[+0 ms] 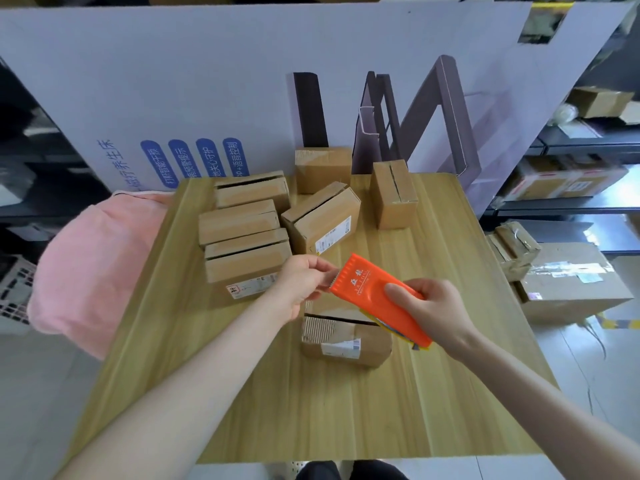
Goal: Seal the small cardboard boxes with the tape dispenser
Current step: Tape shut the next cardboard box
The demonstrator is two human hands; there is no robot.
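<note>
The right hand [429, 306] grips the orange tape dispenser [370, 289] round its lower right end, with the thumb on top. The left hand [301, 282] pinches the tape end [329, 276] at the toothed edge, a little left of the centre of the frame. The dispenser's long axis runs from upper left to lower right. The small box [346, 344] to be sealed lies on the surface [311, 427] just below both hands. Its open seam runs about left to right, so it is not in line with the dispenser. The left hand is, I think, nearer to the seam's left end. The other boxes [242, 230] stand further up, well apart.
</note>
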